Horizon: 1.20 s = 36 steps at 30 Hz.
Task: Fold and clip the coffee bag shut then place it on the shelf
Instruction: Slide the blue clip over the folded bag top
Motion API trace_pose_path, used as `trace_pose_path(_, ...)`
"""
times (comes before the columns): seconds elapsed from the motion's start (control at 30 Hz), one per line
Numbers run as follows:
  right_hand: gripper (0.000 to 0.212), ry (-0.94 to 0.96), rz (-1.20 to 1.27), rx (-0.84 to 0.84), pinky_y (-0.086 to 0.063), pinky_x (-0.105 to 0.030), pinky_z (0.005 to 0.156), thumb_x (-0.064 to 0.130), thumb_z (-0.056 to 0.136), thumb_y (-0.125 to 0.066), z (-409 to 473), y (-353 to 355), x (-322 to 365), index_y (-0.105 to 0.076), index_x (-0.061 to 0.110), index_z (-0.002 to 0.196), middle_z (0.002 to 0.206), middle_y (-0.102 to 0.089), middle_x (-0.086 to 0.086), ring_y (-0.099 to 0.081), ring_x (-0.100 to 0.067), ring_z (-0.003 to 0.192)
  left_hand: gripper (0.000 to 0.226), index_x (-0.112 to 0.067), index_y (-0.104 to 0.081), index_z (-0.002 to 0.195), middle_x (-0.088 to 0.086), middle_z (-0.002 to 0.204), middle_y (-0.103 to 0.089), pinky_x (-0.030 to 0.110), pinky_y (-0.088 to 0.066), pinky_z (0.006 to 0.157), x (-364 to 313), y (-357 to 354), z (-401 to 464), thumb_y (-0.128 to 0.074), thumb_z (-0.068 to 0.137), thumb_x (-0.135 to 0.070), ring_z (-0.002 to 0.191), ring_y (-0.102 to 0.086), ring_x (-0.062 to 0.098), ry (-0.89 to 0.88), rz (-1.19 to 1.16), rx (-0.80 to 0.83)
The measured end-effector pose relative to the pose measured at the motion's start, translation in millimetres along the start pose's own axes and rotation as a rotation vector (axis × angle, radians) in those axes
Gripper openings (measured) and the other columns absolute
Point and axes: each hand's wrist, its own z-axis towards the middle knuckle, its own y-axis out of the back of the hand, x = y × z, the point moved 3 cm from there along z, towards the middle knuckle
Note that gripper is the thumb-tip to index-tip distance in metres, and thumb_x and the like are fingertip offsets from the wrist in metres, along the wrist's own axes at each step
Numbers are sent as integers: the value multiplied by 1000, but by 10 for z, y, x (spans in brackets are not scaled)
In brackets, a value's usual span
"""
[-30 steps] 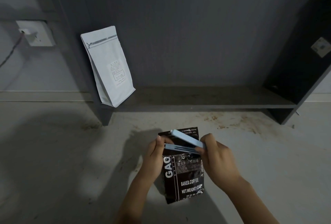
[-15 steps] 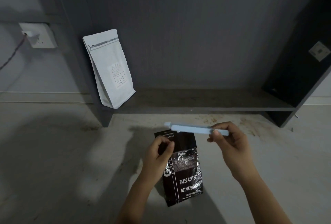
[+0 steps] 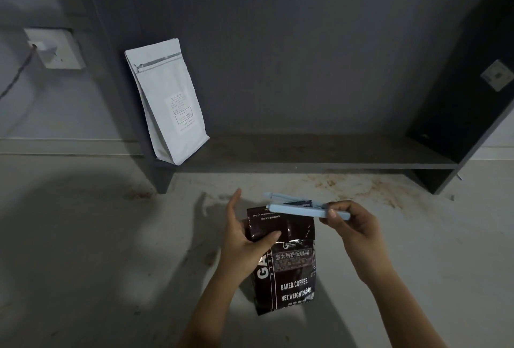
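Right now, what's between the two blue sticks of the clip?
The top edge of the black coffee bag pokes up between the arms of the open blue clip. What's inside the bag is hidden.

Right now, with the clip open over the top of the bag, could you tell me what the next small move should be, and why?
Probably press the clip shut. Its two arms are apart at the left end, with the top edge of the bag between them. The right hand pinches only the clip's right end, and the left hand steadies the bag, so the left fingers could likely squeeze the open end closed.

Black coffee bag (image 3: 289, 264), pale blue clip (image 3: 294, 207), white pouch (image 3: 169, 102)
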Motion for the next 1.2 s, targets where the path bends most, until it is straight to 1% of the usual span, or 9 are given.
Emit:
trace_pose_path(0.13,6,-12,1,32,-52,-34,75,13,78,-65,-25,-25,-48,-67,17,74,77,-71,1,-62,-21,77,107,-47,-19,138,3,95,-77,39,-58,81,-8,-35,8,-85,58,-20,92,-72,25,4,-11,31)
trace_pose_path(0.27,4,3,34,89,-50,-24,66,14,74,-67,-43,-41,-57,-66,18,75,73,-70,5,-61,-15,71,108,-40,-21,140,7,98,-76,34,-58,80,4,-51,38,-85,58,-14,92,-72,27,-27,-49,29)
trace_pose_path(0.37,14,37,68,98,-50,-17,64,7,72,-68,-48,-57,-48,-65,20,77,72,-69,6,-59,-8,69,107,-40,-22,140,8,97,-76,29,-57,77,20,-40,58,-84,58,-12,90,-72,27,-37,-67,11)
trace_pose_path(0.43,22,27,108,85,-52,-16,66,3,71,-67,-45,-69,-62,-65,22,81,72,-72,3,-63,-8,70,106,-41,-23,140,9,97,-76,29,-58,75,33,-32,59,-85,59,-11,90,-72,26,-36,-63,8)
trace_pose_path(0.57,18,-9,151,76,-53,-16,64,10,68,-69,-56,-99,-99,-65,20,82,65,-72,3,-65,-7,68,101,-44,-29,134,10,103,-73,27,-58,73,65,-21,59,-86,56,-14,96,-70,23,-1,-43,-7)
trace_pose_path(0.73,22,-54,204,92,-53,-20,56,15,67,-68,-101,-196,-143,-61,4,85,64,-70,-1,-65,-14,64,91,-43,-39,127,11,110,-64,26,-58,72,82,-16,67,-87,57,-13,96,-69,19,10,-9,13)
trace_pose_path(0.9,13,-65,246,68,-54,-22,55,15,69,-67,-126,-270,-135,-62,7,77,64,-70,0,-66,-16,63,86,-42,-45,121,11,115,-61,28,-58,72,102,-12,60,-89,51,-21,100,-68,18,42,-20,6)
trace_pose_path(1.0,7,-70,226,80,-49,-17,48,7,72,-66,-122,-292,-99,-59,7,74,59,-67,3,-63,-9,56,80,-40,-49,118,11,117,-63,30,-58,75,94,4,68,-89,50,-23,103,-67,20,45,-2,13)
trace_pose_path(1.2,16,-43,176,48,-46,-14,45,-6,78,-61,-116,-309,-72,-52,6,71,57,-66,6,-61,-5,54,61,-29,-59,108,7,107,-68,36,-58,77,38,-21,58,-87,55,-21,100,-68,24,33,3,76)
